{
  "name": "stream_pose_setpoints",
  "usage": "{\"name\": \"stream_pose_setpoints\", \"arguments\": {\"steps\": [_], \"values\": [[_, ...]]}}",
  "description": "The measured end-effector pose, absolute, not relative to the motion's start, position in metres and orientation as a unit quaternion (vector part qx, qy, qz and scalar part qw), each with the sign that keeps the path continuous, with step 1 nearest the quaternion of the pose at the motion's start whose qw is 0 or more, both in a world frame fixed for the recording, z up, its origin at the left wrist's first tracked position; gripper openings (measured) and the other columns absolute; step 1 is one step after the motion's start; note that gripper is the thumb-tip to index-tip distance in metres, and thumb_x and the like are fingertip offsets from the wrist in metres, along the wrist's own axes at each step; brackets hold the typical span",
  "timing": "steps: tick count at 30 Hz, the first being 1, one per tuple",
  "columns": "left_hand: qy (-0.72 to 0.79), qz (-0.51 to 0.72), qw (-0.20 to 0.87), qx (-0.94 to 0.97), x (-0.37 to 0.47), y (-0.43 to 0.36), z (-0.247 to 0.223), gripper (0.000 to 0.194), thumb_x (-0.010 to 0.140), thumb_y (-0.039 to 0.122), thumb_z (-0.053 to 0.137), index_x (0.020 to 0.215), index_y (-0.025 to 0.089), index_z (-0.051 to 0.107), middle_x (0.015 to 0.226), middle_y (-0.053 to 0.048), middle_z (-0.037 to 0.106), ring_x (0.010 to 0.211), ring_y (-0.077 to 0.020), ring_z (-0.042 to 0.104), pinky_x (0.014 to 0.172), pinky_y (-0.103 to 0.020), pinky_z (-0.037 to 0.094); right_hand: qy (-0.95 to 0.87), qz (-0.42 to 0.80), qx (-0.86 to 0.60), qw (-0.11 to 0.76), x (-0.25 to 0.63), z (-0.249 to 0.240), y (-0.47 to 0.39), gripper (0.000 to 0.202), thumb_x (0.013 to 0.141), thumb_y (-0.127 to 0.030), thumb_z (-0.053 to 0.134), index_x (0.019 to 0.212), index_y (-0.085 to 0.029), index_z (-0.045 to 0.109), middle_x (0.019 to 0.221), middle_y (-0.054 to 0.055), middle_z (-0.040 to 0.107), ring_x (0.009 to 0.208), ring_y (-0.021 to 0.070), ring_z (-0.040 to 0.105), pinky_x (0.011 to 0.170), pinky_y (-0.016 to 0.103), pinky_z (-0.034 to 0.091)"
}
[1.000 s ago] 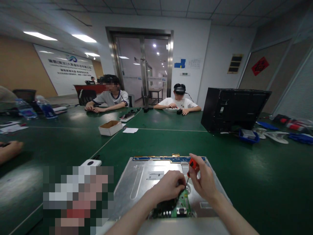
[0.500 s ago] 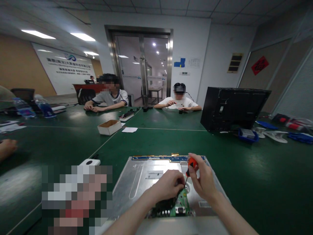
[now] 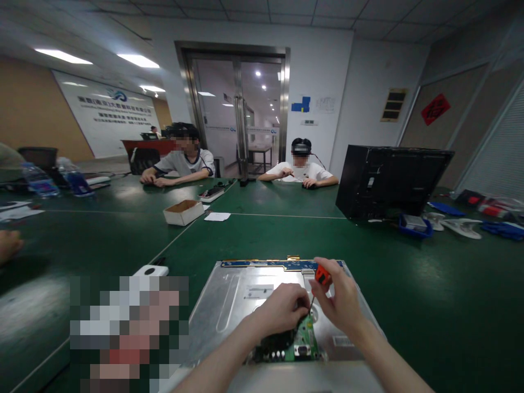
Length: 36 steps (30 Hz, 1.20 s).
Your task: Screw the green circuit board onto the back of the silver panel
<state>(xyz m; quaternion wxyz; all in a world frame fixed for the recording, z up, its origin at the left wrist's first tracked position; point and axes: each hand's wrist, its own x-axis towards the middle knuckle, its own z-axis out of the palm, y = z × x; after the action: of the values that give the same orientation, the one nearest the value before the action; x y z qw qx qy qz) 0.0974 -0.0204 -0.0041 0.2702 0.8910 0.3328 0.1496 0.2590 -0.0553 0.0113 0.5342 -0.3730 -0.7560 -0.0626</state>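
A flat metal display panel [image 3: 233, 305] lies in front of me, with a blue circuit strip [image 3: 254, 264] along its far edge. On its near part sits a green circuit board [image 3: 305, 335], partly covered by my left hand [image 3: 286, 305]. My right hand [image 3: 338, 297] grips the orange-and-black handle of a screwdriver [image 3: 322, 274], its shaft slanting down to the board's far corner. The fingers of my left hand are pinched together beside the screwdriver's tip; what they hold, if anything, is hidden. Under the left hand a dark part [image 3: 278, 341] shows beside the board.
A small open box [image 3: 183, 214] and a paper slip [image 3: 217, 216] lie further off on the green table [image 3: 278, 234]. A black monitor housing [image 3: 388, 180] stands right, near a blue tray [image 3: 415, 226]. Two people sit opposite; another person's hand [image 3: 9, 245] is at far left.
My right fingers and thumb have shifted around the screwdriver handle, which looks slightly turned. My left hand stays put. The person opposite has moved a hand on the table.
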Motion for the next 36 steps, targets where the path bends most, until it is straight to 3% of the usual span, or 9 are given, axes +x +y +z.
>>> {"name": "stream_pose_setpoints", "arguments": {"steps": [5,14,22,29,36], "values": [[0.339,0.147,0.267,0.890,0.097,-0.021,-0.003,0.013,0.075,0.008,0.059,0.080,0.015,0.069,0.073,-0.002,0.067,0.063,-0.0147,0.056,0.060,-0.022,0.039,-0.759,-0.052,-0.369,0.534,0.257,0.014,-0.058,0.037,0.095,-0.016,0.040,0.131,-0.019,0.040,0.081,0.002,0.056,0.057,0.0131,0.053,0.048,0.023,0.045],[0.338,0.153,0.269,0.889,0.097,-0.020,-0.004,0.013,0.075,0.008,0.060,0.083,0.014,0.067,0.079,-0.004,0.069,0.068,-0.0161,0.058,0.061,-0.022,0.039,-0.764,-0.068,-0.357,0.533,0.261,0.005,-0.050,0.035,0.093,-0.021,0.054,0.126,-0.025,0.043,0.073,-0.003,0.052,0.051,0.0121,0.047,0.046,0.023,0.040],[0.346,0.149,0.262,0.889,0.097,-0.022,-0.003,0.013,0.074,0.010,0.059,0.081,0.014,0.070,0.075,-0.004,0.069,0.067,-0.0168,0.058,0.062,-0.024,0.039,-0.768,-0.040,-0.358,0.530,0.259,0.015,-0.057,0.040,0.093,-0.012,0.039,0.132,-0.021,0.041,0.092,0.006,0.059,0.065,0.0143,0.057,0.051,0.024,0.047],[0.339,0.149,0.264,0.891,0.096,-0.020,-0.006,0.015,0.075,0.010,0.058,0.083,0.016,0.069,0.077,-0.003,0.069,0.068,-0.0162,0.058,0.062,-0.023,0.040,-0.757,-0.050,-0.360,0.543,0.259,0.008,-0.053,0.032,0.092,-0.015,0.048,0.123,-0.022,0.044,0.081,0.001,0.055,0.053,0.0116,0.050,0.046,0.024,0.043],[0.338,0.151,0.265,0.890,0.096,-0.020,-0.008,0.015,0.074,0.009,0.059,0.084,0.015,0.068,0.078,-0.003,0.069,0.068,-0.0160,0.058,0.063,-0.023,0.040,-0.758,-0.056,-0.363,0.539,0.259,0.010,-0.053,0.030,0.093,-0.018,0.050,0.123,-0.023,0.047,0.082,0.001,0.056,0.055,0.0114,0.054,0.047,0.023,0.047]]}}
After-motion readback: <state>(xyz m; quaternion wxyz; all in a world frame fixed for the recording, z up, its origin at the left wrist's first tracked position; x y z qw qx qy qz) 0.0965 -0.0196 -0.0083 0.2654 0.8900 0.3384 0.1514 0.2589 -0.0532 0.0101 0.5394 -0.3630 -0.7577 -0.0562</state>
